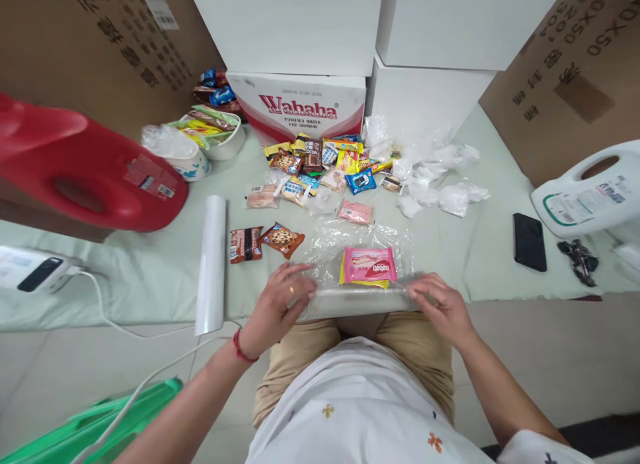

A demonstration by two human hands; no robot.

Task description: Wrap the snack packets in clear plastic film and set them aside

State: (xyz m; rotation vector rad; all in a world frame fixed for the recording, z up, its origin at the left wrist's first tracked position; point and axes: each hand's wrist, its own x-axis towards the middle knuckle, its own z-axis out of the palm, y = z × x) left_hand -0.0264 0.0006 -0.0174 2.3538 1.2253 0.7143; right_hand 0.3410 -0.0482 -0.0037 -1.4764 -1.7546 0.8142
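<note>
A sheet of clear plastic film (325,251) lies at the table's front edge. On it rests a pink snack packet (370,264), with a yellow packet (365,283) partly showing beneath. My left hand (283,301) pinches the film's near left corner. At the near right corner, my right hand (443,304) has thumb and fingertips closed on the film. A brown packet (245,245) and a cookie packet (283,239) lie beyond my left hand. Farther back is a pale pink packet (355,212).
A white film roll (211,264) lies left. Behind are heaped snack packets (320,164) and crumpled plastic (435,177), before a Wahaha box (300,107). A red jug (85,164) stands left; a phone (529,242) and white jug (590,191) are right.
</note>
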